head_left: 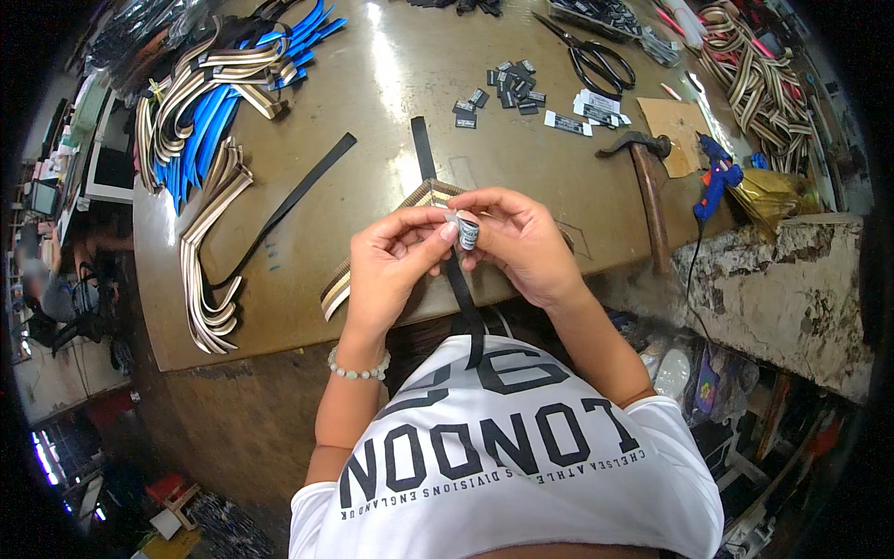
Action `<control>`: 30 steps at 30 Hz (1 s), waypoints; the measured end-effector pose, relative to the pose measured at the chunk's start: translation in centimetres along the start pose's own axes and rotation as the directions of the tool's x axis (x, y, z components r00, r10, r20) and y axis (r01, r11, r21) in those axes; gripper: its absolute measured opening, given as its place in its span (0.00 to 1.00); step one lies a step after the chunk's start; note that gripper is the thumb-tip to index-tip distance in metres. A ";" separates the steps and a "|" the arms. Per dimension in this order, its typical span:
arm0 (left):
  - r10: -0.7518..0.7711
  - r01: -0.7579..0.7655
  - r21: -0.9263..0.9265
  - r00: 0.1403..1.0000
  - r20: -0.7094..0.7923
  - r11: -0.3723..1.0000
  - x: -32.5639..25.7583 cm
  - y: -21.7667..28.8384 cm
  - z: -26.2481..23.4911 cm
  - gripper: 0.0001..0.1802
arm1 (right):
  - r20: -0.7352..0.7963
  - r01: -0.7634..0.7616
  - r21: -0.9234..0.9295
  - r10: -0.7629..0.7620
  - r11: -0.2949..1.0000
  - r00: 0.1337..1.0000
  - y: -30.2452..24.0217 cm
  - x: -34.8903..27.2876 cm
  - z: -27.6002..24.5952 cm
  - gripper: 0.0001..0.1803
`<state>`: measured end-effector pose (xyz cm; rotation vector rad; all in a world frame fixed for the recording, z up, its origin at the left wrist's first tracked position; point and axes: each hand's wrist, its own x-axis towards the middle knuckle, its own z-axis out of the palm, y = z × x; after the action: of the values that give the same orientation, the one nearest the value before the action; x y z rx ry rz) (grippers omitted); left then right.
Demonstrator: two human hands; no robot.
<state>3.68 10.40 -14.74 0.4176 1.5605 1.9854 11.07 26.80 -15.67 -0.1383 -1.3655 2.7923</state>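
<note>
Just past the table's near edge, my left hand (400, 253) and my right hand (523, 244) meet with their fingertips pinched together. Between them is a small curled printed label (468, 233), white and dark. A black strap (464, 296) passes below the fingers and hangs over the edge toward my shirt; its far end lies on the table. Under the hands, a beige-and-brown striped strap (337, 289) makes a bent V shape. My fingers partly hide where the label and straps meet.
Bundled striped straps (200, 252) and blue strips (197, 140) lie left, near a loose black strap (303, 191). Small black labels (512, 86), white labels (596, 110) and black scissors (596, 63) lie beyond. At right are a hammer (643, 177) and a blue glue gun (715, 182) with a cord.
</note>
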 end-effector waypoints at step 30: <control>-0.089 0.120 0.275 0.989 -0.122 0.954 -0.9 0.9 0.8 0.11 | -0.109 -0.013 -0.346 -0.026 0.938 0.994 -1.4 -0.8 -0.3 0.14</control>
<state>4.60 10.30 -13.54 0.3343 1.9033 1.7357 11.83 27.84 -14.68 -0.2926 -1.8083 2.4666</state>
